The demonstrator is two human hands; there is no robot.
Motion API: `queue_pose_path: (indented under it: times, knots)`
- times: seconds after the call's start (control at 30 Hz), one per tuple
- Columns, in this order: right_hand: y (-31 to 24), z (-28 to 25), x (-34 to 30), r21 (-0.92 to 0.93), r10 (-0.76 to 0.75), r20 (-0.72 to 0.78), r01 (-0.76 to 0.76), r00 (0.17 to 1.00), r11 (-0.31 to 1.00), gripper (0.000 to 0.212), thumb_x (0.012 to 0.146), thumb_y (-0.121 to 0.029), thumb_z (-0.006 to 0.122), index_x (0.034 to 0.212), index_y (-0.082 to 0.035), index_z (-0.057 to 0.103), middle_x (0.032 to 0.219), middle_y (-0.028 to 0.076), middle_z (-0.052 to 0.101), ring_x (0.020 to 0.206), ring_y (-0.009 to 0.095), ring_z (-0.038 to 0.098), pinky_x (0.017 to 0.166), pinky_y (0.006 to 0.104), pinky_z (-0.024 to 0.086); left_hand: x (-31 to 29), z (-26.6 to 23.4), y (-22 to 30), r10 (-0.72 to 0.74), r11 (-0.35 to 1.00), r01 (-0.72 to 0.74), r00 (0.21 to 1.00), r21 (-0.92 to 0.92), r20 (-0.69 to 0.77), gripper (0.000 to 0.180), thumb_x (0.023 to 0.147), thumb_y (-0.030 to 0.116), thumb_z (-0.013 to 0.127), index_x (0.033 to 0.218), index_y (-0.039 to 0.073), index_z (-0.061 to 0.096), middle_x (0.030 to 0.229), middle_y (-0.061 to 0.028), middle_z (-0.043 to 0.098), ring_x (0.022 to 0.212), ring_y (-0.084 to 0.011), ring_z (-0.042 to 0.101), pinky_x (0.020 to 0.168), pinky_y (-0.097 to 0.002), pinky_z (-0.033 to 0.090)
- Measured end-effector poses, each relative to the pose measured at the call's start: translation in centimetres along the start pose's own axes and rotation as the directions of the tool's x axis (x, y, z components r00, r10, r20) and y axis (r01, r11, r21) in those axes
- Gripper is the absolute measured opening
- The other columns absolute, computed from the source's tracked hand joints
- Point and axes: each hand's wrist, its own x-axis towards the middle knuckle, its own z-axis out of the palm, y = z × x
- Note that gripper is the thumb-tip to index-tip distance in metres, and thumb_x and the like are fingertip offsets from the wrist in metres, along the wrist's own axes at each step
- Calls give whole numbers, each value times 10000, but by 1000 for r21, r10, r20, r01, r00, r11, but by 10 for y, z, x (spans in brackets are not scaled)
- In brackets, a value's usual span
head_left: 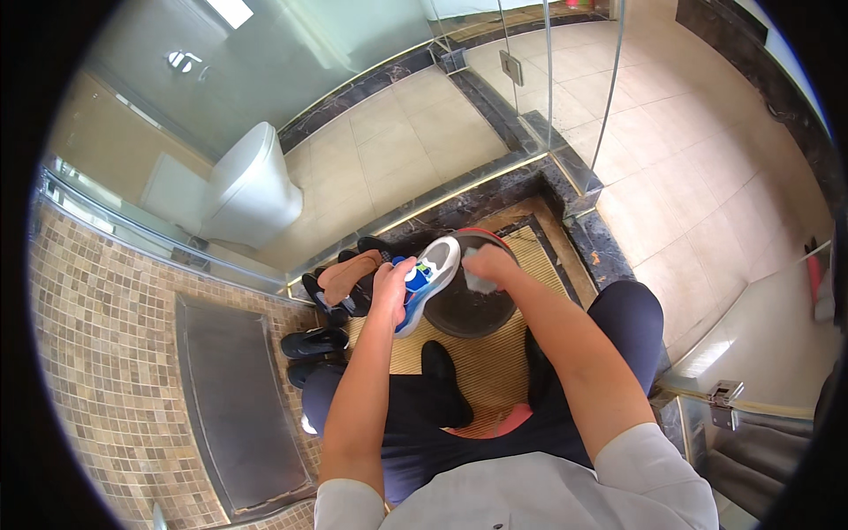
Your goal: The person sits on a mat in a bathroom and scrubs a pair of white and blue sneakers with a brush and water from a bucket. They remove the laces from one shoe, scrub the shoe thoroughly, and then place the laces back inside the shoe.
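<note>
A blue, white and grey sneaker (435,269) is gripped in my left hand (393,290), its toe tilted up and away from me. Just to its right, my right hand (491,265) is closed on a pale greyish cloth (477,283), which hangs partly below the fingers. Both hands are over a dark round basin (471,320) with a red rim at its far side. The cloth and the shoe are close together; whether they touch I cannot tell.
Several dark shoes (314,343) and brown insoles (347,276) lie left of the basin. Under it is a ribbed yellow mat (503,380). A dark stone ledge (495,190) and glass panels (574,88) border the far side. A white toilet (256,190) stands beyond the glass.
</note>
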Motion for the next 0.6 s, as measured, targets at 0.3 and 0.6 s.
queue_pose_path:
  times: [0.3,0.6]
  knots:
    - [-72,-119,-88,-212,-181,-149,148,972,966,638,839,-421,595,1209,98,636,1198,337,647,1169,423,632,1001,440,493,30,27,-35,108,909,-131,991,395,79,267,840,217,742,813,101,503,758,2,501,702,-113,506,616,-313,419]
    - [-64,-140,-105,210,-225,-104,242,969,947,615,821,-321,583,1289,77,579,1037,219,685,822,284,676,635,386,548,42,58,-104,100,982,-97,995,-161,8,308,754,96,774,992,38,587,913,-60,629,821,-151,586,737,-308,490]
